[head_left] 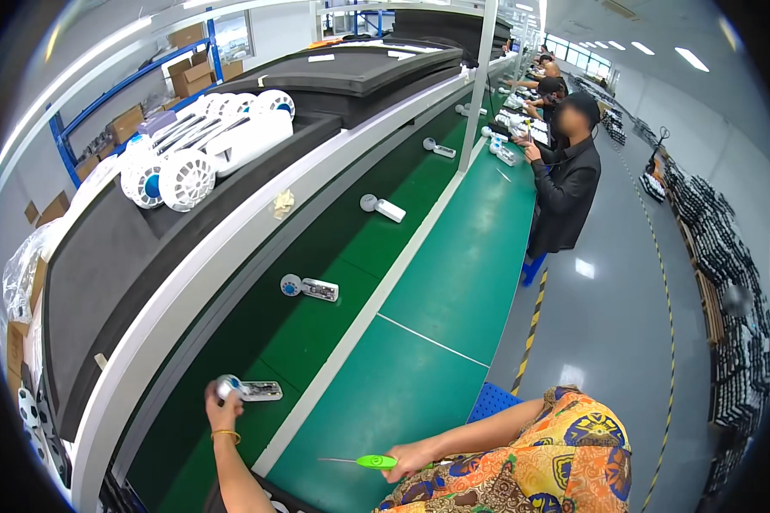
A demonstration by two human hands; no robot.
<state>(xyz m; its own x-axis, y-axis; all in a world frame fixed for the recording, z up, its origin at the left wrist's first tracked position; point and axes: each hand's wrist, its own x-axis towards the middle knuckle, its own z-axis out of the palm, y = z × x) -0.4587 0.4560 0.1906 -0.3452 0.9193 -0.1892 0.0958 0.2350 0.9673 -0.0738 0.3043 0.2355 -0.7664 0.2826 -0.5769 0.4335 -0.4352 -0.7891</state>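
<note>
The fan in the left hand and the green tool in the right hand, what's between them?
In the head view, between the fan and the green tool lie only the white rail and bare green bench.

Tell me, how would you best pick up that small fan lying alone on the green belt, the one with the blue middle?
Probably by the handle of the small fan. It lies flat on the green belt, round head to the left and the long, narrow handle to the right. Coming from above, fingers could close across the handle's two long sides. The round head is wider and looks harder to pinch.
</note>
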